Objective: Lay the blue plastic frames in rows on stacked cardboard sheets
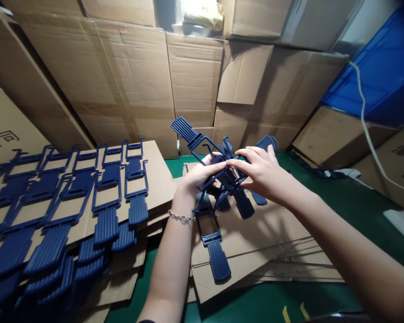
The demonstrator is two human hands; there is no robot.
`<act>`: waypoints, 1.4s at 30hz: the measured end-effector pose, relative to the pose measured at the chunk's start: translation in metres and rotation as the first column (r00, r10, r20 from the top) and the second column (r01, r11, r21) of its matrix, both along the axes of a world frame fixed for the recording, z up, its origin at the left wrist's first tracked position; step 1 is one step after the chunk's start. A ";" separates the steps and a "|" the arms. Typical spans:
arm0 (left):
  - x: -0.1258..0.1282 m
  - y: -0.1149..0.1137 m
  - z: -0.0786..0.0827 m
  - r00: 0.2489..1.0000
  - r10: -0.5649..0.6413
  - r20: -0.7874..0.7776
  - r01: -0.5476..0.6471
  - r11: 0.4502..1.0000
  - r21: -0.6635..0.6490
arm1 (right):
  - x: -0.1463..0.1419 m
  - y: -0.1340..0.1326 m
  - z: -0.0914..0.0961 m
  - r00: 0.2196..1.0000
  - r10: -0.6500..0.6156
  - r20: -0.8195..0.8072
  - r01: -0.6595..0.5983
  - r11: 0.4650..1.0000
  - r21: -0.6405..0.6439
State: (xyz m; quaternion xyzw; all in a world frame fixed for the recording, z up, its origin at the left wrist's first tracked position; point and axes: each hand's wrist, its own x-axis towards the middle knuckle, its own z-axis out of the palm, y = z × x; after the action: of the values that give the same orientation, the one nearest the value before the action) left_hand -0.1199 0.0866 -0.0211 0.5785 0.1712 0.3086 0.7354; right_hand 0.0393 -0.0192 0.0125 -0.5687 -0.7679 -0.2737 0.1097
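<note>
Both hands meet at mid-frame on a bundle of dark blue plastic frame parts (222, 177) with ribbed paddle ends, which fan out in several directions. My left hand (198, 172), with a chain bracelet at the wrist, grips the bundle from the left. From the right, my right hand (261, 172) pinches it with fingers curled over the top. One part hangs down from the bundle toward the flat cardboard sheet (256, 242) below.
Rows of the same blue parts (70, 197) lie on stacked cardboard sheets (156, 172) at the left. Cardboard boxes (128, 76) wall the back. A blue crate (380, 72) and a white cable (365, 116) are at the right. The green table surface (357, 211) shows beneath.
</note>
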 end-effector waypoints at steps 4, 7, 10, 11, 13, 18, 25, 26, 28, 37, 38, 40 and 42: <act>-0.004 -0.004 0.009 0.991 0.093 0.095 -0.087 0.994 -0.068 | 0.007 -0.008 0.003 0.996 0.079 -0.046 -0.072 0.988 0.137; -0.008 -0.005 0.015 0.975 0.180 0.131 -0.176 0.983 -0.047 | 0.009 -0.030 0.010 0.977 0.138 -0.163 -0.094 0.962 0.256; -0.016 -0.005 0.020 0.938 0.300 0.174 -0.303 0.953 -0.005 | 0.004 -0.061 0.002 0.886 0.081 -0.456 0.086 0.939 0.332; -0.019 -0.005 0.021 0.920 0.343 0.190 -0.350 0.937 0.003 | 0.001 -0.071 -0.005 0.819 0.006 -0.574 0.190 0.941 0.281; -0.026 -0.005 0.024 0.876 0.427 0.225 -0.440 0.898 0.007 | -0.008 -0.084 -0.028 0.647 -0.215 -0.731 0.360 0.932 0.044; -0.037 -0.004 0.028 0.787 0.548 0.284 -0.581 0.813 0.041 | -0.038 -0.077 -0.090 0.494 -0.606 -0.624 0.373 0.796 -0.477; -0.031 0.008 0.020 0.799 0.548 0.249 -0.569 0.822 0.017 | -0.071 -0.052 -0.098 0.556 -0.766 -0.323 0.410 0.590 -0.695; -0.029 0.010 0.018 0.808 0.539 0.238 -0.557 0.831 0.009 | -0.072 -0.049 -0.097 0.559 -0.767 -0.315 0.411 0.587 -0.698; -0.026 0.014 0.014 0.820 0.525 0.226 -0.538 0.843 -0.008 | -0.073 -0.043 -0.099 0.573 -0.757 -0.315 0.414 0.598 -0.686; -0.023 0.012 0.010 0.919 0.363 0.152 -0.365 0.931 -0.015 | -0.060 -0.042 -0.092 0.684 -0.532 -0.499 0.419 0.847 -0.327; -0.023 0.011 0.011 0.930 0.339 0.143 -0.339 0.940 -0.022 | -0.057 -0.044 -0.087 0.688 -0.466 -0.557 0.417 0.881 -0.223; -0.023 0.008 0.012 0.951 0.280 0.132 -0.277 0.960 -0.037 | -0.050 -0.047 -0.075 0.697 -0.271 -0.664 0.384 0.923 0.027; -0.022 0.003 0.014 0.970 0.207 0.125 -0.204 0.978 -0.041 | -0.043 -0.047 -0.066 0.684 -0.077 -0.725 0.316 0.928 0.200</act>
State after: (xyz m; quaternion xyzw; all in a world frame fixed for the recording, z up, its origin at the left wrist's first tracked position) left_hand -0.1421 0.0896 -0.0073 0.5262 0.1869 0.4171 0.7170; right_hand -0.0040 -0.0664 -0.0537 -0.6850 -0.5479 -0.1619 0.4521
